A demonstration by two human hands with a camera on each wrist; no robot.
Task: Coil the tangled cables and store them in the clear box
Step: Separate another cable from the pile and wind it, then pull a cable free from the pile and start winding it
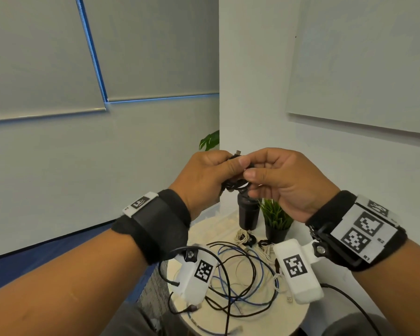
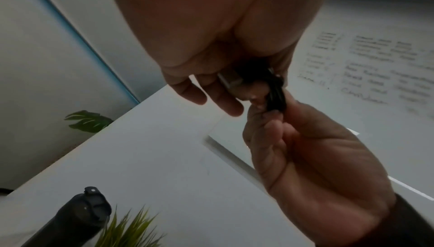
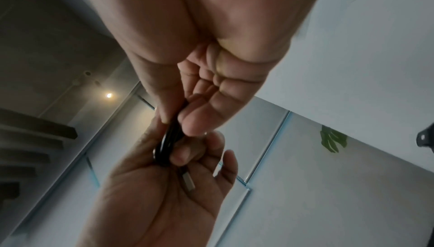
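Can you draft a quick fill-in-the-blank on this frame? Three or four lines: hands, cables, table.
1. The left hand and right hand hold one small coil of ____ cable between them.
2. The coil is held ____ the round white table, not resting on it.
3. Among the loose cables on the table, one is black, one pale, and one ____.
4. Behind those cables, a small potted plant stands beside a ____ cylinder.

Missing words: black; above; blue; black
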